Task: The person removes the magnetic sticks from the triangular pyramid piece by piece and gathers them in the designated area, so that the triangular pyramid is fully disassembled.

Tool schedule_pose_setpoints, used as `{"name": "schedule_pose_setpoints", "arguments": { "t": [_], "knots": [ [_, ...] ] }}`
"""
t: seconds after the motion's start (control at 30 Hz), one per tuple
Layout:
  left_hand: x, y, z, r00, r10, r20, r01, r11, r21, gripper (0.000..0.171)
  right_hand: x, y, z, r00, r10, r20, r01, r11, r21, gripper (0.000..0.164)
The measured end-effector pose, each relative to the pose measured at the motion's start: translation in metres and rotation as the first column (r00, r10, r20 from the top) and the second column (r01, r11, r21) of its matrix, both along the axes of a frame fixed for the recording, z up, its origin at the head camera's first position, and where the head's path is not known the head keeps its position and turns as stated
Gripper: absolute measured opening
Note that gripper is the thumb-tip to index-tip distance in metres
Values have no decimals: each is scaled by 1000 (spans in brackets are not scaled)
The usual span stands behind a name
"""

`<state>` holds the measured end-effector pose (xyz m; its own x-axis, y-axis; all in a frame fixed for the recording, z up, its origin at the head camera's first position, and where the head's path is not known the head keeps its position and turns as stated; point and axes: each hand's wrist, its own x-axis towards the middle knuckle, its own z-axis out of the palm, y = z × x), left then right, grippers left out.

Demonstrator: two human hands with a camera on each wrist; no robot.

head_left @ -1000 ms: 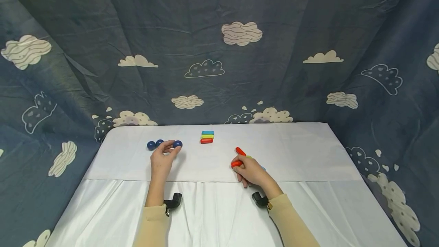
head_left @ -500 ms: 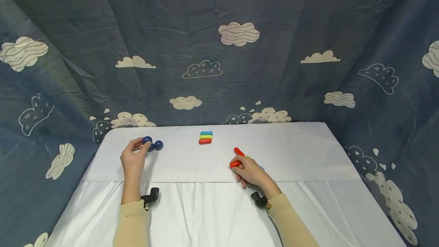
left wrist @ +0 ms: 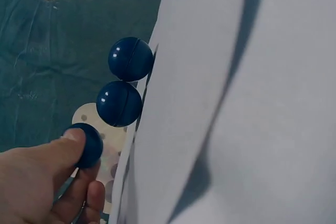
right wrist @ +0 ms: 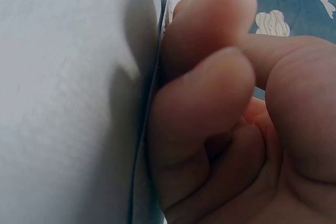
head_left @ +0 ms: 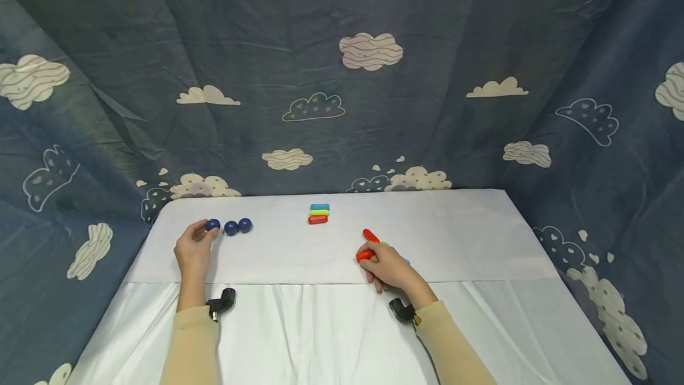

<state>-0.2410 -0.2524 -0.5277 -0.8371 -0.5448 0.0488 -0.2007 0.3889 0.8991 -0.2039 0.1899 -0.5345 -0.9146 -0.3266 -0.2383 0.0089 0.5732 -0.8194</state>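
My left hand pinches a glossy dark blue ball between thumb and fingers, at the left end of a row. Just right of it, two more blue balls sit side by side on the white cloth; in the left wrist view a thin seam line crosses each ball. At centre right, my right hand grips a short red rounded bar. Another red bar lies behind its fingers, with parts of a yellow-green and a blue bar showing past the hand. In the right wrist view curled fingers hide the held bar.
Three short bars, blue, yellow-green and red, lie in parallel at the table's back middle. White cloth covers the table. A dark cloud-patterned curtain rises behind and at both sides.
My left hand has carried its blue ball leftward, from right of the other two balls, past them, to their left. The right hand keeps its place on the red bar.
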Motion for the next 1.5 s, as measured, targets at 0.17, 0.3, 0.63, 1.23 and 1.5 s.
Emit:
{"name": "schedule_pose_setpoints", "arguments": {
  "t": [0.17, 0.3, 0.63, 1.23, 1.5],
  "knots": [
    [-2, -2, -5, 999, -2, 53, 1, 1000, 16, 45, 0, -2, 1, 1000, -11, -5, 11, 1000, -2, 19],
    [-2, -3, -9, 999, -14, 47, 14, 1000, 1, 44, -1, -2, 1, 1000, -12, -15, 12, 1000, -9, 18],
    [-3, -1, -16, 999, -23, 32, 25, 998, -61, 44, 1, -2, 1, 1000, -20, 6, 20, 1000, 11, 19],
    [3, -2, -12, 999, -16, 50, 18, 999, -39, 47, 1, -2, -1, 1000, -11, 9, 11, 1000, 10, 17],
    [18, 6, 7, 994, 6, -110, -10, 999, -39, 41, 0, -3, 0, 1000, -31, 7, 31, 999, 11, 19]
  ]
}}
